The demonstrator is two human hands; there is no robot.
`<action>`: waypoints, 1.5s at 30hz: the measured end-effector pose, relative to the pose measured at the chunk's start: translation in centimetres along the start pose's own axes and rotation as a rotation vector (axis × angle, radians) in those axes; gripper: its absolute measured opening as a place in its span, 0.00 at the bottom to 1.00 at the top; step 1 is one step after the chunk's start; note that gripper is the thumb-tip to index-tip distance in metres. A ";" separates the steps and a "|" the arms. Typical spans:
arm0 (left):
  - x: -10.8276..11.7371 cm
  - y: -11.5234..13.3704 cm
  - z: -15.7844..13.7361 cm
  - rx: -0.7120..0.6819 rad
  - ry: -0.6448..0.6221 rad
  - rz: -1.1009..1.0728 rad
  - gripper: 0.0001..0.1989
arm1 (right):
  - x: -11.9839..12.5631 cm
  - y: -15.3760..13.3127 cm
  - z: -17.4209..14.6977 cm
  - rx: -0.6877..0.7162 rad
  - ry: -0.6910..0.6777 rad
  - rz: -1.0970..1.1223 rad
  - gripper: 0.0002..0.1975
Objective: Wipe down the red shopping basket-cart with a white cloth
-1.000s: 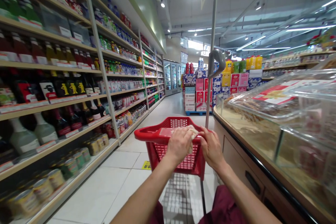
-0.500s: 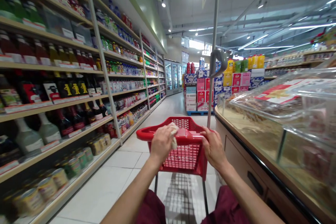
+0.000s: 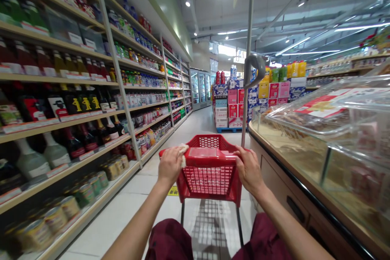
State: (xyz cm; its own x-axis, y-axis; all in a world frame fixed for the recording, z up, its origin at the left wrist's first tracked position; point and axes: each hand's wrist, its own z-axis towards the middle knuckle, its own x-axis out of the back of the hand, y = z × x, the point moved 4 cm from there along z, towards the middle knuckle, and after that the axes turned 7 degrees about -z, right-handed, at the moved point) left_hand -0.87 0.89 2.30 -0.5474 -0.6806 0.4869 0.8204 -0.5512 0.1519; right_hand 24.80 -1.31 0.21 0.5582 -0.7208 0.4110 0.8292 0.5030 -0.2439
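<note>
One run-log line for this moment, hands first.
left hand: holds crumpled off-white cloth against left end of red plastic cart handle | right hand: rests on handle's right end

The left hand (image 3: 170, 165) holds a pale cloth (image 3: 183, 155) on the red cart handle (image 3: 210, 161), which the right hand (image 3: 249, 166) also grasps.

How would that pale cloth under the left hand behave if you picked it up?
The cloth would probably hang floppy, since it bunches up beside the left hand against the red handle. It is likely light, as the visible part is small. It seems unlikely to roll, given its uneven, crumpled outline.
</note>
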 end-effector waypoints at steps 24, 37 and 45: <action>-1.2 3.5 0.3 -0.109 -0.083 -0.092 0.14 | 0.5 1.0 -0.1 0.001 -0.015 0.014 0.17; -2.3 5.7 1.7 -0.023 -0.163 -0.145 0.12 | 0.7 1.0 -0.1 -0.009 0.003 0.023 0.18; -3.2 8.4 1.9 -0.104 -0.161 -0.116 0.12 | 0.5 0.9 -0.2 -0.014 0.034 0.016 0.18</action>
State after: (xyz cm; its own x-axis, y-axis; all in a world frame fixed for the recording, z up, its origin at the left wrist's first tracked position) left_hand 8.11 -0.63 3.61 -0.5967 -0.5287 0.6037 0.7275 -0.6739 0.1289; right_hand 25.86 -1.31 0.00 0.5718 -0.7287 0.3768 0.8204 0.5079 -0.2626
